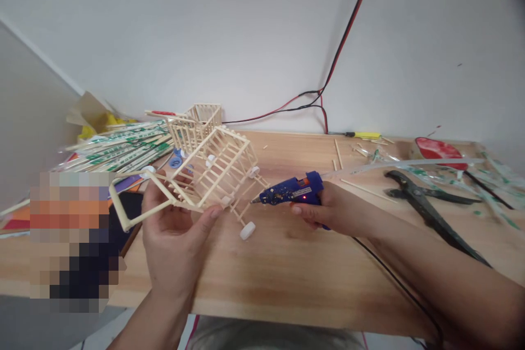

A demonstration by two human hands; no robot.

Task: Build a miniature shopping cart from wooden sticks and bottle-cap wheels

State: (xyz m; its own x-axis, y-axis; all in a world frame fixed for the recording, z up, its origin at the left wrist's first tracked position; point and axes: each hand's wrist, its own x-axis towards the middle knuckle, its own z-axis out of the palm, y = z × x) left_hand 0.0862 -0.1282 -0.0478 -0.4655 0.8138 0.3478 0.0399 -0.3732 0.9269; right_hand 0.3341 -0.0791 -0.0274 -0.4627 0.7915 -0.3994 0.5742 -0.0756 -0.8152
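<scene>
Item: pale wooden-stick cart frame [221, 167], slatted and box-shaped, held tilted above the light wood-grain table [287, 284] by the left hand [176, 235], whose thumb and fingers are clamped on its handle end. Fitted with small white disc wheels [247, 230] on stick axles.

Item: dark blue plastic glue gun [287, 191], red light lit, gripped in the right hand [328, 210]. Nozzle close by the axle sticks; from where I stand, contact cannot be judged. A long translucent glue stick [410, 164] runs from its rear.

Containers: clear green-printed plastic sleeves [123, 145], at left, filled with thin pale sticks; a brown paper wrapping [84, 106] beside them, bright yellow material at its opening; a second slatted stick box [205, 115] standing behind the cart, near the wall.

Right side: black-handled metal cutting tool [422, 202], crumpled clear plastic wrappers [492, 175], red round paddle-like object [438, 152], yellow-handled tool [367, 135].
</scene>
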